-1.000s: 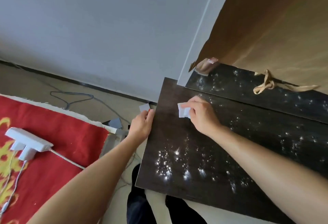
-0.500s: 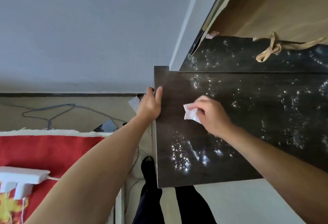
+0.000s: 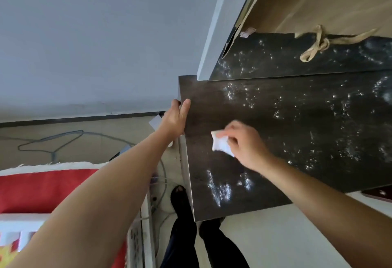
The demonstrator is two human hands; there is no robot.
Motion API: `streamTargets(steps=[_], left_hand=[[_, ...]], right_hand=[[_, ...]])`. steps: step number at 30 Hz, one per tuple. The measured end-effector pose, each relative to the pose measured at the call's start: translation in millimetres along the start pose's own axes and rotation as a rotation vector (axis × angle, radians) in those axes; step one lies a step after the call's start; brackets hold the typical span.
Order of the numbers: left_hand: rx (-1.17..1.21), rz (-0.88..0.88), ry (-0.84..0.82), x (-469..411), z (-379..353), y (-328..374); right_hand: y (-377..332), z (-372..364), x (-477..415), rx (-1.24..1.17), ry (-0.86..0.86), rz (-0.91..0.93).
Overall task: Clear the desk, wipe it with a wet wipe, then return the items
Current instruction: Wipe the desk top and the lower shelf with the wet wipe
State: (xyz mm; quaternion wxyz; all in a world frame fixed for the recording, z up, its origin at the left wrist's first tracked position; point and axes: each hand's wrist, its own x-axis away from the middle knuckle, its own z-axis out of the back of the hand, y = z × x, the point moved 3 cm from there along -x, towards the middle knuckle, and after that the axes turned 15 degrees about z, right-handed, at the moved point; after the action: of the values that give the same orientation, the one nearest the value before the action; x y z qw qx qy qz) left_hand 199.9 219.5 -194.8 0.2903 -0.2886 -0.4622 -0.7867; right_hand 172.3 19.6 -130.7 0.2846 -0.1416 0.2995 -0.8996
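On the dark desk (image 3: pixel 297 140), near its left edge, the right hand (image 3: pixel 246 144) presses a crumpled white wet wipe (image 3: pixel 220 145) to the surface, fingers curled and pinching it. Left hand (image 3: pixel 175 119) grips the desk's left edge, thumb on top, fingers down the side. Wet patches glint across the top. A brown paper bag (image 3: pixel 318 2) sits at the rear, its handle (image 3: pixel 318 44) lying on the desk.

The single head view looks steeply down, close over the desk (image 3: pixel 297 119) corner, seemingly tilted sideways.
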Motion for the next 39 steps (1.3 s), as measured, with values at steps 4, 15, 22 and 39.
streamTargets(steps=[4, 15, 22, 39], left_hand=[[0.067, 0.035, -0.068, -4.4, 1.9, 0.0], [0.139, 0.102, -0.190, -1.4, 7.8, 2.3], [0.158, 0.087, -0.147, -7.1, 6.3, -1.1], [0.202, 0.223, -0.182, 60.0, -22.5, -43.1]], right_hand=[[-2.3, -21.3, -42.1, 0.099, 0.194, -0.058], [-22.4, -29.7, 6.4, 0.025, 0.033, 0.082], [-45.6, -72.9, 15.8, 0.110, 0.030, 0.324], [-58.0, -78.8, 130.2, 0.007, -0.276, 0.460]])
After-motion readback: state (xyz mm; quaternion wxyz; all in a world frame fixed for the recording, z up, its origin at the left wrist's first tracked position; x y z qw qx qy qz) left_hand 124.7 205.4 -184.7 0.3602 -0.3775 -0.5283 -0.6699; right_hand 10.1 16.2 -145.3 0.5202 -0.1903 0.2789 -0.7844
